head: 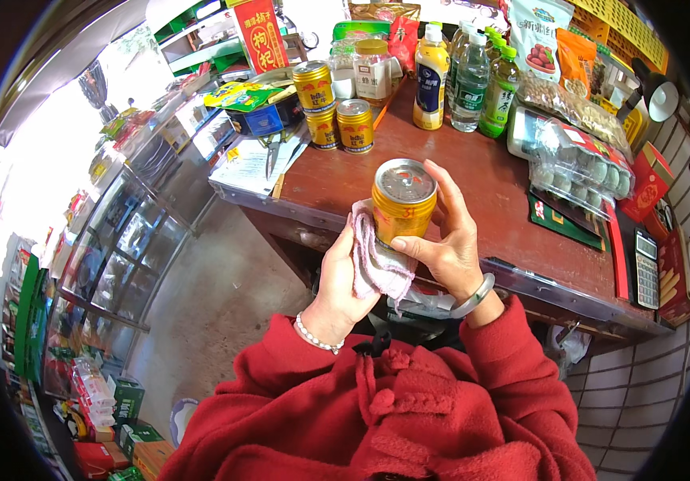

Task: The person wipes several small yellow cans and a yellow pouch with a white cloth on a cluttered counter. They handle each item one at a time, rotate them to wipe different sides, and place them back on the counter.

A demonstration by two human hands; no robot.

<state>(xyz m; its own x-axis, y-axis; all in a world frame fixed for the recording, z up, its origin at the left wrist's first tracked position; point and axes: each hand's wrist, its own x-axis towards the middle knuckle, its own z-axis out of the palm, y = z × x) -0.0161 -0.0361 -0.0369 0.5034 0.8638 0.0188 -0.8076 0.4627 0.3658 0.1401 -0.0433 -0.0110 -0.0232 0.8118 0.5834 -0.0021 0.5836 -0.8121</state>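
Observation:
A gold Red Bull can (404,201) is held upright in front of me, above the near edge of the red-brown desk (477,174). My right hand (450,234) grips the can's right side, thumb low on its front. A folded white and pink cloth (375,258) lies in my left hand (339,282), pressed against the can's lower left side. Farther back on the desk, one gold can (314,87) is stacked on another gold can (323,129), and a third gold can (355,127) stands beside them. The left fingers are partly hidden behind the cloth.
Drink bottles (431,78) and a lidded jar (372,72) stand at the back. Scissors (272,156) lie on papers at the left. On the right are egg cartons (582,174) and a calculator (646,270). A glass display case (122,240) stands to the left.

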